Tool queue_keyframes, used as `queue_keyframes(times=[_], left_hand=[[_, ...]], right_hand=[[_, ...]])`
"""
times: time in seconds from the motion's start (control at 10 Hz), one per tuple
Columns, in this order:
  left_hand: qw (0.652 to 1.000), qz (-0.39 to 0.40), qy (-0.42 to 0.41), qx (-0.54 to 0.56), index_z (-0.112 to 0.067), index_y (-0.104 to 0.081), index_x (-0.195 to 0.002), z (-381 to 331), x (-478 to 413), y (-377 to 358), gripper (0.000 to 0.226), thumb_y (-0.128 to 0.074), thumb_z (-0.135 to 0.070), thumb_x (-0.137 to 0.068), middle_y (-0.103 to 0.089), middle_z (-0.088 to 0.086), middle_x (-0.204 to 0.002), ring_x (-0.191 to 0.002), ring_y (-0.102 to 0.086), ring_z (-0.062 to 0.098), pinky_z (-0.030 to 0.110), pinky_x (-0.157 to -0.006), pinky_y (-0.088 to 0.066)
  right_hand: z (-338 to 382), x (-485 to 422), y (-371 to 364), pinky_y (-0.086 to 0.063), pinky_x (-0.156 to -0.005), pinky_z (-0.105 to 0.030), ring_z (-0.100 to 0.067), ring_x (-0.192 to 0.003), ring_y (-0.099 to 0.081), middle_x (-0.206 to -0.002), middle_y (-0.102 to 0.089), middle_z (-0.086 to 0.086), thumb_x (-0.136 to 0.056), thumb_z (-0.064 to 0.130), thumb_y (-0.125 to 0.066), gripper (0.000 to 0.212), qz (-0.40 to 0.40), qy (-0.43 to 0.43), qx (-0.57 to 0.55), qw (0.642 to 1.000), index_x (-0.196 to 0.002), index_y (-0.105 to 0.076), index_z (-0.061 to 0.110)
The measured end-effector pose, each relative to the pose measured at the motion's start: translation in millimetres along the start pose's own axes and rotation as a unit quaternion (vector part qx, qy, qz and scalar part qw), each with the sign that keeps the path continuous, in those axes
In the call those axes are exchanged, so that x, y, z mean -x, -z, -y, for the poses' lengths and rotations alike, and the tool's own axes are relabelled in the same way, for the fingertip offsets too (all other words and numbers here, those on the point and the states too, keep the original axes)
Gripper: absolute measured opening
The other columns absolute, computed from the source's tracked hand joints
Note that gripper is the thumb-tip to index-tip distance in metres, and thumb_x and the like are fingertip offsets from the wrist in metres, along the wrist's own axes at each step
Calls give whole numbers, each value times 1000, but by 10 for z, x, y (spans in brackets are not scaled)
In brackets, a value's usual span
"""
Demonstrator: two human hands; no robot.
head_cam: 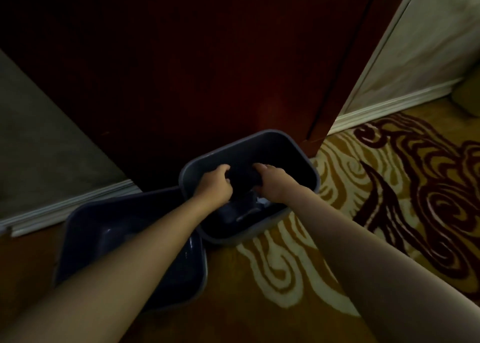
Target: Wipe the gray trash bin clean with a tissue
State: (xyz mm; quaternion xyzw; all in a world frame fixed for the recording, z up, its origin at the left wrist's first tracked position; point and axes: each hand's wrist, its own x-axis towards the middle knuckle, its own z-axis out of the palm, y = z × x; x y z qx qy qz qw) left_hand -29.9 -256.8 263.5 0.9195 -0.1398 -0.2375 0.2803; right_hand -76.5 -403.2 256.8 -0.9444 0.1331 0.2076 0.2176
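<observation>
A gray trash bin (260,135) stands on the carpet against the dark wooden panel. Both my hands reach into its opening. My left hand (215,182) and my right hand (271,184) are curled shut on a dark bag (242,178) stretched between them. Shiny dark folds of the bag (235,211) lie lower in the bin. Just under my right hand a small white scrap (262,201) shows, possibly tissue. The light is dim and the bin's bottom is hidden.
A second gray bin (85,214) stands at the near left, touching the first and partly under my left forearm. The dark red wooden panel (207,69) rises behind. White baseboards (389,103) meet the patterned carpet (342,186) to the right.
</observation>
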Motion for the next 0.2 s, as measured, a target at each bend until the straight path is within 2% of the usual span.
queue_keyframes(times=[0.1, 0.2], left_hand=[[995, 75, 3, -64, -22, -23, -145, -195, 226, 286, 50, -36, -18, -97, -39, 11, -147, -117, -51, 26, 35, -86, -45], [987, 126, 9, -101, -18, -18, -147, -452, 491, 550, 55, -39, -18, -96, -28, 11, -153, -133, -36, 30, 39, -105, -37]], right_hand=[[111, 250, 295, -24, -108, -49, -38, -138, -16, -155, -15, -9, -91, 39, -50, 70, 78, -24, 85, 993, -147, -10, 25], [281, 530, 609, -20, -108, -50, -37, -140, -8, -157, -8, -5, -91, 46, -46, 71, 130, -33, 99, 986, -147, -7, 29]])
